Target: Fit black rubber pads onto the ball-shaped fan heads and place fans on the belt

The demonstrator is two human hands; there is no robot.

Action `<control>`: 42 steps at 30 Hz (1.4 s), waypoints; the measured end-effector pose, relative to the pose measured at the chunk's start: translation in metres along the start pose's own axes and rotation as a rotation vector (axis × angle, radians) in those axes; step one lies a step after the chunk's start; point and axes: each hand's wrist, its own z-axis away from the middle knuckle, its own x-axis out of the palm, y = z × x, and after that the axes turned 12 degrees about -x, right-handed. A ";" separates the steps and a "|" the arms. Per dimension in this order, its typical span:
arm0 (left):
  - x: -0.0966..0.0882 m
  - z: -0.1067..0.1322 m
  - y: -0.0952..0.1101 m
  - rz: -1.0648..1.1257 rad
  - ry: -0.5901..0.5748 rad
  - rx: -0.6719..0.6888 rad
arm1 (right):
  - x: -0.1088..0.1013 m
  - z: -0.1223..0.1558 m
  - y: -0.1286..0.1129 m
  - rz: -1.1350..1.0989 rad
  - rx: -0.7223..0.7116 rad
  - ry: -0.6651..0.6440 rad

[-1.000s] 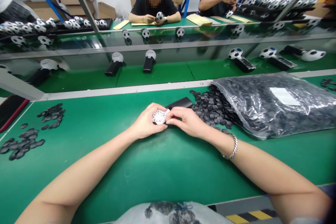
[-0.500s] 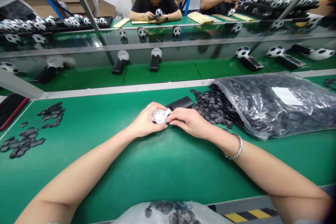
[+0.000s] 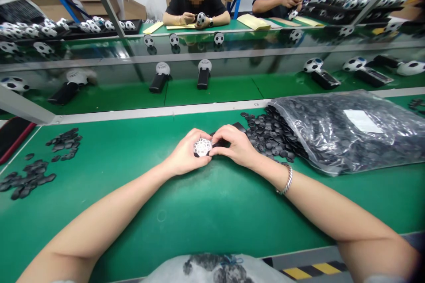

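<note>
The right hand (image 3: 237, 148) has moved forward and now covers most of the black handle (image 3: 222, 143), which lay open to view a moment ago. The left hand (image 3: 184, 154) stays curled around the white fan head (image 3: 202, 147), just above the counter (image 3: 186, 212) and near the heap of black pieces (image 3: 268, 135). I judge the work on the head continues, with a changed grip. Both hands are grasping the fan. I cannot tell whether the right fingertips also pinch a small piece.
</note>
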 end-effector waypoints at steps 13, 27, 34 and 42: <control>-0.008 -0.008 -0.005 0.568 -0.063 -0.411 | -0.030 -0.021 0.021 0.324 -0.036 -0.320; -0.094 -0.168 -0.059 -0.280 0.575 -0.519 | -0.094 -0.060 0.153 -0.076 0.923 0.406; -0.091 -0.206 -0.080 -0.272 0.613 -0.634 | -0.099 -0.057 0.190 0.189 1.011 0.376; -0.099 -0.181 -0.062 0.193 0.338 -0.639 | -0.098 -0.060 0.175 0.638 0.982 0.198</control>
